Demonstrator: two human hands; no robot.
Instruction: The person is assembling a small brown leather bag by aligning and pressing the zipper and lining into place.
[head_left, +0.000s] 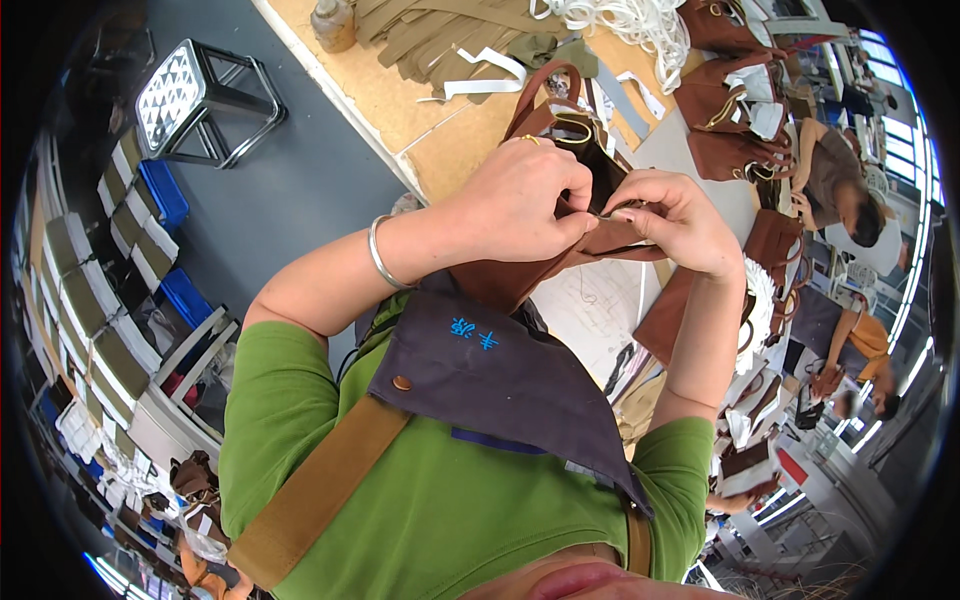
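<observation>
Both hands, left hand (520, 200) and right hand (675, 220), fingers pinched on brown handbag (545, 130) rim; contents hidden.

A dark grey floor (290, 190) ran beside the long tan tabletop (380, 90), whose pale edge curved with the lens. On that floor, left of the tabletop, stood a metal stool (195, 100) with a perforated seat. Farther left of the stool, shelves (95, 300) held rows of stacked boxes and blue crates (165, 195). Beyond the tabletop's far right side, bright windows (905, 150) let daylight in, and other people sat working below them.
</observation>
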